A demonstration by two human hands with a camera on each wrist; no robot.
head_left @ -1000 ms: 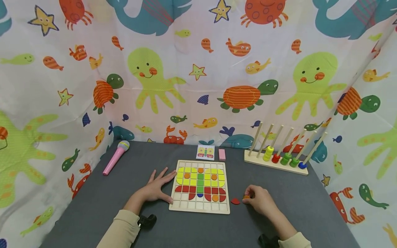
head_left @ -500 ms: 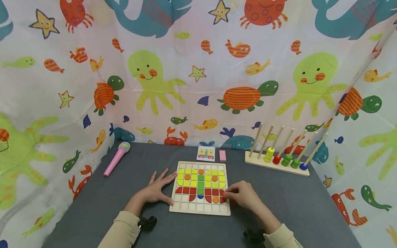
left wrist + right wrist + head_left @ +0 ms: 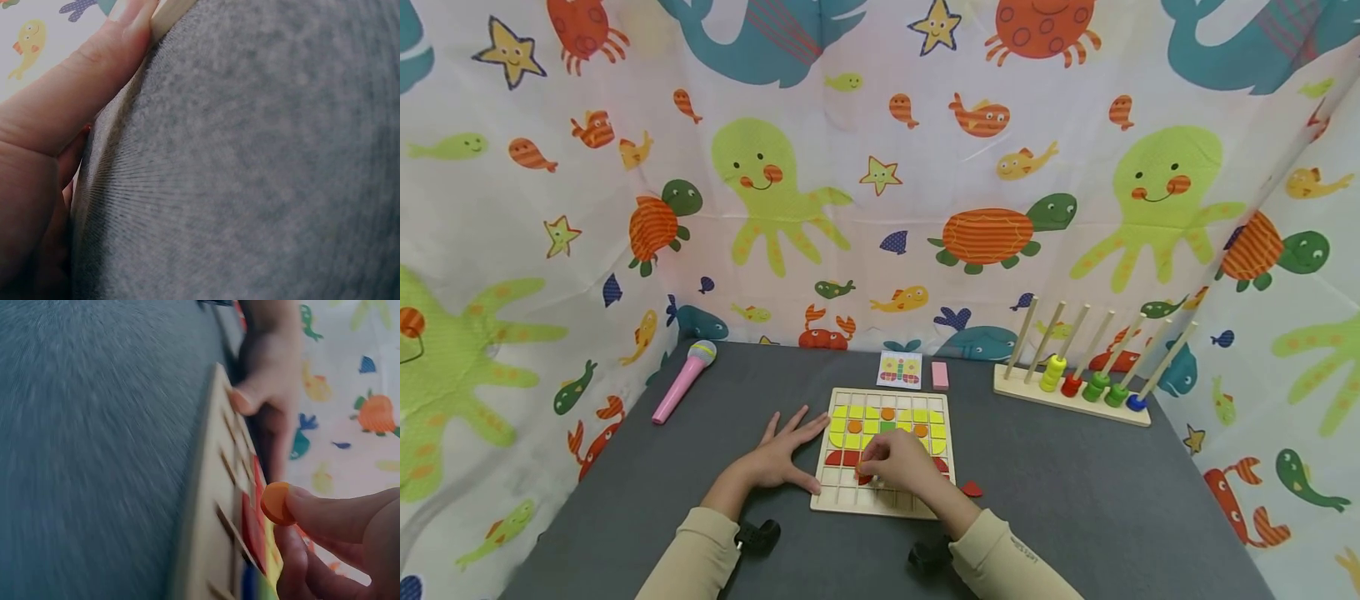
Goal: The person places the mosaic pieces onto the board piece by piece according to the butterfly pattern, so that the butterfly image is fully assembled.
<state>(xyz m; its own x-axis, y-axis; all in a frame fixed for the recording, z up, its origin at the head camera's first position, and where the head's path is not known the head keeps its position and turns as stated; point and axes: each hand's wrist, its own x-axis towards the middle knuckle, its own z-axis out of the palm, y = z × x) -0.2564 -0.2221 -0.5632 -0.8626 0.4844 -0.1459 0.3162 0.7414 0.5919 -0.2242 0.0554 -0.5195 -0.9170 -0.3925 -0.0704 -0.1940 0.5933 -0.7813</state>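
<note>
A wooden grid board [image 3: 880,510] lies on the dark table, its cells partly filled with yellow, red, orange and green pieces. My left hand [image 3: 775,458] rests at its left side with fingers spread, the thumb touching the frame, as the thumb [image 3: 94,78] in the left wrist view also shows. Between thumb and fingers my right hand [image 3: 910,467] pinches an orange disc [image 3: 277,503] just above the red pieces in the board's lower left. That hand covers the board's lower middle. A loose red piece [image 3: 972,489] lies off the board's right edge.
Behind the board are a picture card [image 3: 899,370] and a pink block [image 3: 940,376]. A pink toy microphone [image 3: 681,387] lies at the left. A peg rack [image 3: 1075,400] with coloured rings stands at the back right, before a patterned cloth.
My right hand has carried the orange disc from the table at the board's right, leftward over the board to its lower left part. The left hand has stayed in place.
</note>
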